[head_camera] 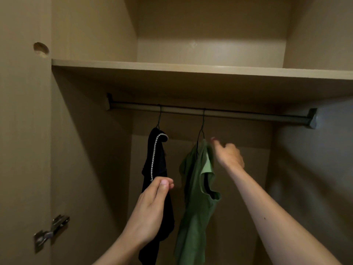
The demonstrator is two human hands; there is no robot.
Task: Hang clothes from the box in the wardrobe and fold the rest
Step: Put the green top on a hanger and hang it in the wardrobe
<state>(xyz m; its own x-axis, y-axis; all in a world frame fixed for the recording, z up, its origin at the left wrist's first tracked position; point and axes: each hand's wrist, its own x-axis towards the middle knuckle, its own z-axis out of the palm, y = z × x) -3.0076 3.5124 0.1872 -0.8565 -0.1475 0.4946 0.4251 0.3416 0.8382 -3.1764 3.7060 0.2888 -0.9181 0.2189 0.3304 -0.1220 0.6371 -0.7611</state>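
1 green top (194, 197), 1 black top (155, 159), 2 hangers (202, 129) | green touching your right hand (228, 155) — fingers loose | black behind left hand (152, 203) — fingertips pinched, grip unclear

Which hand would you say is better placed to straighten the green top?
Right: the right hand is up beside the green top; the left hand is lower, by the black garment.

We view from a single head-worn wide-angle camera, facing forward and slightly upward into the wardrobe (86, 150), close to its rail (210, 113) and shelf (191, 68).
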